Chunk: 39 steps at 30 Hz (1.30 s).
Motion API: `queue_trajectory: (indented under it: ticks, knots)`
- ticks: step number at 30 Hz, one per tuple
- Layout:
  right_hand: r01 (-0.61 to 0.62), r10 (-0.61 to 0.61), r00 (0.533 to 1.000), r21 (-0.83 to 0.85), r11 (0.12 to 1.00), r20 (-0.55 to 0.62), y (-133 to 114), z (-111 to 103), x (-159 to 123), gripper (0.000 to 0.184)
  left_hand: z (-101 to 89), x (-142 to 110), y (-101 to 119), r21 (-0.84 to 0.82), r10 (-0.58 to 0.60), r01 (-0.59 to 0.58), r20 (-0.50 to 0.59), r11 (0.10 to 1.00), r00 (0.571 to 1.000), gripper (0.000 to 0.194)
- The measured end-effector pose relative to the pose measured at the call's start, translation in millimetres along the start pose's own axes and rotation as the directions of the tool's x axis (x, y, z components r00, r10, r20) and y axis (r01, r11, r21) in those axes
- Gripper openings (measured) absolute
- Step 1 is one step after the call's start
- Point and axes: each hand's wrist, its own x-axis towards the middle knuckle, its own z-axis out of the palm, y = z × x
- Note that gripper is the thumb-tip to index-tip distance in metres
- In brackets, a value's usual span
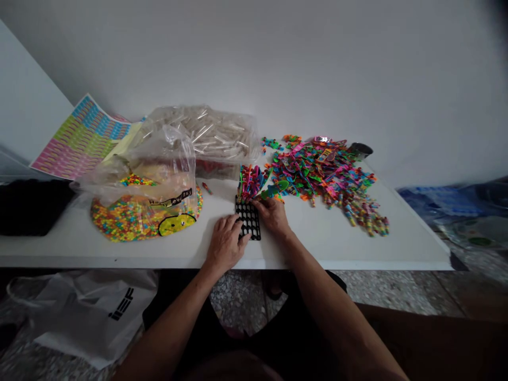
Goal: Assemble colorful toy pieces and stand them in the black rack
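The left hand [225, 244] lies on the lower left edge of a black perforated plastic rack [249, 222], with its fingers [237, 222] over the holes. The right hand [273, 217] sits at the rack's upper right corner, touching it and right beside a bunch of bright plastic pieces [251, 182]. Both grips look partly curled, but I cannot tell whether either is closed on the rack or only resting against it.

The rack lies flat on a white table [349, 248], near the front edge and between the hands. The bunch of pieces rises from its far end, tilted and crowded together. A green plastic piece [275, 189] leans out to the right, just above the right hand. Beyond it spreads a large heap of neon plastic pieces [321, 172], with a dark cup [361, 151] at its far side.

To the left, a clear bag of multicoloured beads [138, 214] with a yellow smiley [177, 224] slumps on the table. Behind it are a clear bag of pale tubes [208, 135] and a printed sheet of coloured labels [81, 138], and a white carrier bag [87, 312] lies on the speckled floor [238, 304] below
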Motion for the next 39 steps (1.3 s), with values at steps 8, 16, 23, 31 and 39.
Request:
queue_trajectory:
  ticks: [8, 16, 23, 31, 39]
  knots:
    - [-0.011, 0.011, 0.997, -0.005, 1.0, 0.076, -4, -9, 9, 0.031, -0.2, 0, 1, 0.001, -0.004, 0.004, -0.003, 1.0, 1.0, 0.034]
    - [0.015, -0.016, 0.994, 0.007, 1.0, 0.104, -5, -13, 14, 0.034, 0.0, 0, 1, -0.001, -0.01, 0.01, 0.003, 1.0, 1.0, 0.033]
    - [0.075, -0.045, 0.985, -0.181, 0.981, 0.165, -5, -18, 26, 0.045, 1.1, 0, 0, -0.006, -0.008, 0.008, -0.005, 1.0, 1.0, 0.033]
    - [0.129, -0.079, 0.974, -0.23, 0.965, 0.212, -10, -17, 33, 0.047, 1.6, -1, -1, 0.019, -0.008, 0.008, -0.011, 1.0, 1.0, 0.033]
    - [0.092, -0.067, 0.988, -0.188, 0.978, 0.137, -14, -3, 23, 0.025, 3.2, 0, -5, 0.017, 0.029, -0.028, -0.037, 0.999, 0.999, 0.033]
